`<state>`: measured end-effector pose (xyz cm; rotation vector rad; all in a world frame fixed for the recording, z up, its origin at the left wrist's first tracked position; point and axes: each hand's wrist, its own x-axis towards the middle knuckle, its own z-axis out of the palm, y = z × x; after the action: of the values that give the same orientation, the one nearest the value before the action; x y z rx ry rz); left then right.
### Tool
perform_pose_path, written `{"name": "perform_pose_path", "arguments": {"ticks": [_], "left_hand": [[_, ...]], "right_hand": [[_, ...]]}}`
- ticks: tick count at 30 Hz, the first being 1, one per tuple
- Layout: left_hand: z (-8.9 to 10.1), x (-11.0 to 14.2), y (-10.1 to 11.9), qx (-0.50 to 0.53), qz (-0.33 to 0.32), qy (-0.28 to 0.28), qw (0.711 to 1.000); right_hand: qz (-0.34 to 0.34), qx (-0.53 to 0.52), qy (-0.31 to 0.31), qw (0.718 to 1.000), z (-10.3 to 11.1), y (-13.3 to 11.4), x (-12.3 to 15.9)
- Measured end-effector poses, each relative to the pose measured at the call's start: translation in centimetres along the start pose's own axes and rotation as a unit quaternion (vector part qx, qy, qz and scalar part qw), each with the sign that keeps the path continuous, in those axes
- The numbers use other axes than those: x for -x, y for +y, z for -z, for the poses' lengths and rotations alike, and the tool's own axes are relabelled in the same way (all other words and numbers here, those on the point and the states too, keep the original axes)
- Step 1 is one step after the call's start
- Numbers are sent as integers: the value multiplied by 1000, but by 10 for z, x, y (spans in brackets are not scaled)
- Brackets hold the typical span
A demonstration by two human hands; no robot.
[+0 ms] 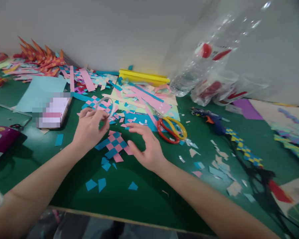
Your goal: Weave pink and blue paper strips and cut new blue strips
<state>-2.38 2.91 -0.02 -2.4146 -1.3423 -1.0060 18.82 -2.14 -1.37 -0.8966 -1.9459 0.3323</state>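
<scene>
My left hand (91, 127) is closed on a thin, pale ring that looks like a roll of tape (112, 108), held upright above the table. My right hand (148, 146) has its fingers apart and holds nothing. Between and below the two hands lies a woven paper piece (116, 145) in pink and blue checks, with loose strip ends at its edges. Behind my left hand, another pink and blue woven piece (91, 101) is partly hidden. Scissors (173, 131) with red and yellow handles rest just beyond my right hand, on paper strips.
Paper scraps (91, 185) are scattered over the green table (149, 205). A phone (54, 111) and a purple tape measure-like object (2, 141) are at left. A blue glue gun (215, 124), a plastic bottle (191, 74) and plastic cups (214, 88) stand or lie at right.
</scene>
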Motion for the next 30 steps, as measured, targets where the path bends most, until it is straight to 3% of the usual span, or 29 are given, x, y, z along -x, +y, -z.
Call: {"name": "perform_pose_path", "arguments": {"ticks": [5,9,12,19,30], "left_hand": [[-3,5,17,70,-83,-42,993],[-3,7,17,65,-74,-53,994],[-2,7,17,60,-55,-63,995],[1,10,29,79,-86,-107,987],[1,14,35,118,-74,-149,979]], "right_hand": [[-14,-33,-116,993,-3,-7,2],[-17,-54,-141,988,-4,-6,3],[-25,-69,-112,991,-4,-7,3],[-41,-85,39,995,-8,-3,1],[-53,-75,42,995,-8,1,1]]}}
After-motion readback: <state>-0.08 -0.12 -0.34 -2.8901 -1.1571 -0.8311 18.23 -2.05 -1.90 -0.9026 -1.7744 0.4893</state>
